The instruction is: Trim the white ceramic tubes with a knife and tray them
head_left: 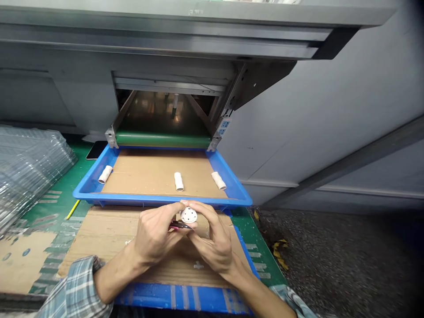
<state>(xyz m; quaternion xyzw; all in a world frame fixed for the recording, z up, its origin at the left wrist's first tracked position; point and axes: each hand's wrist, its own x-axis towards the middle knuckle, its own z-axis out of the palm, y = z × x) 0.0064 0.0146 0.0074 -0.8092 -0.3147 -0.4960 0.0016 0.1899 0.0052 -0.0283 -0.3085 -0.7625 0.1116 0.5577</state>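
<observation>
Between my hands sits a round white plastic part [188, 215] with several small holes in its face. My right hand [213, 240] grips it by the rim, and the fingertips of my left hand [154, 234] also touch it. My left hand pinches a small dark tool with a red handle [180, 225], possibly snips, whose tip lies just under the white part. Both hands hang over a cardboard sheet [109, 229] lying in a blue tray [185, 298]. Beyond them, several short white plastic tubes [179, 181] lie on cardboard in another blue tray [165, 200].
A green conveyor belt [162, 140] ends at the far tray, under a grey machine housing [165, 48]. A stack of transparent plastic trays [26, 172] stands at left, with a phone [96, 150] and yellow pencil [73, 209] on the green mat [258, 247]. Speckled floor [331, 260] lies right.
</observation>
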